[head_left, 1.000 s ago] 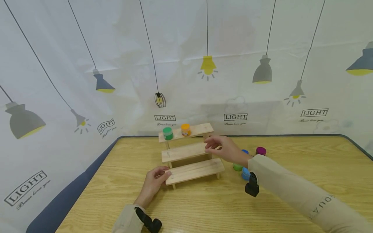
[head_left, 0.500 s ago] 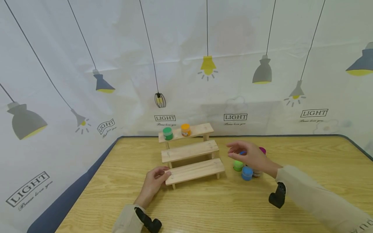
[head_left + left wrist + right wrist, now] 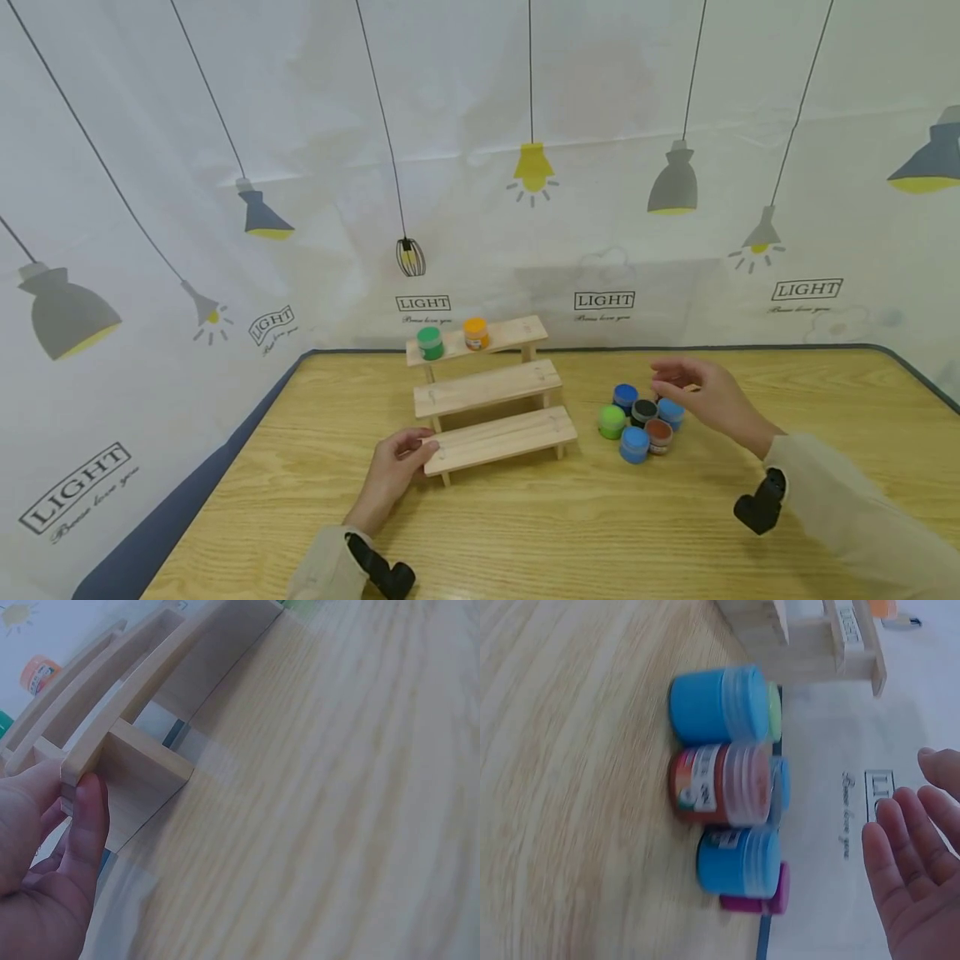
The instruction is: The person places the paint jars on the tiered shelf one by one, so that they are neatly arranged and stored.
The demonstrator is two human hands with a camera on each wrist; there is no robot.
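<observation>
A three-tier wooden display stand (image 3: 498, 442) stands on the table. My left hand (image 3: 393, 477) pinches the left end of its lowest board between thumb and fingers, as the left wrist view shows up close. On the top tier sit a green paint jar (image 3: 430, 343) and an orange paint jar (image 3: 476, 334). My right hand (image 3: 705, 398) holds nothing, fingers loosely bent, over the far right side of a cluster of paint jars. That cluster includes lime green (image 3: 611, 422), dark blue, black, brown (image 3: 658, 436) and light blue jars. A purple jar (image 3: 742, 904) shows in the right wrist view, hidden by the hand in the head view.
The wood-grain table (image 3: 540, 533) reaches back to a white curtain (image 3: 480, 225) printed with hanging lamps. The jars stand close together to the right of the stand. The middle tier (image 3: 487, 389) lies between the top and lowest boards.
My right hand has moved right, from beside the middle tier to over the far side of the jar cluster, uncovering most jars. The left hand keeps its grip on the lowest board.
</observation>
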